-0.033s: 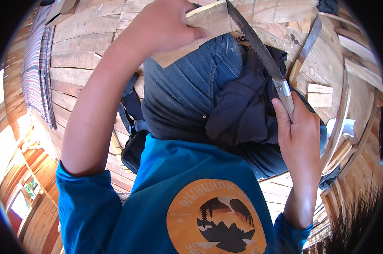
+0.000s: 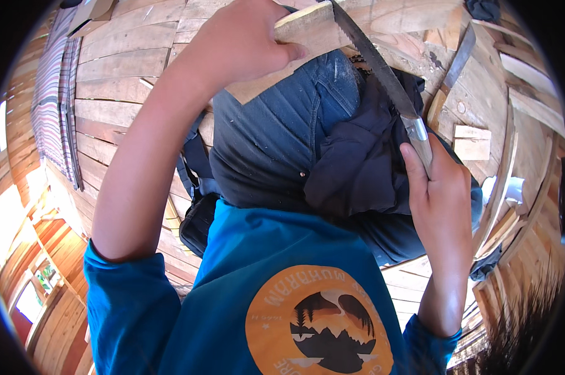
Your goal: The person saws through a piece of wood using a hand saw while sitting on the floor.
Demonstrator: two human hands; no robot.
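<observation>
Right hand [image 2: 443, 181] wrapped firmly round the handle of a saw [image 2: 380, 69], thumb laid along the grip, and the blade slants up and away to the left! Its far part meets the end of a pale board [image 2: 323, 34] near the top of the view; how deep the teeth sit, I cannot tell. Over on that board, the left hand [image 2: 248, 44] clamps down, thumb across the face, the other fingers mostly out of sight. The board hangs tilted above one leg of the dark blue trousers [image 2: 263, 144], and whether it touches the knee is unclear. Between the two hands, a crumpled black cloth [image 2: 357, 156] sits in the lap, just beside the saw. Now out to the plank floor [image 2: 120, 90]: toward its right edge lies a long knife [image 2: 460, 59], wooden handle nearest the saw hand, with a small block of wood [image 2: 471, 145] close by. Across on the left, a black bag [image 2: 198, 222] rests against the hip, and a striped cloth [image 2: 54, 94] runs along the floor's left edge.
</observation>
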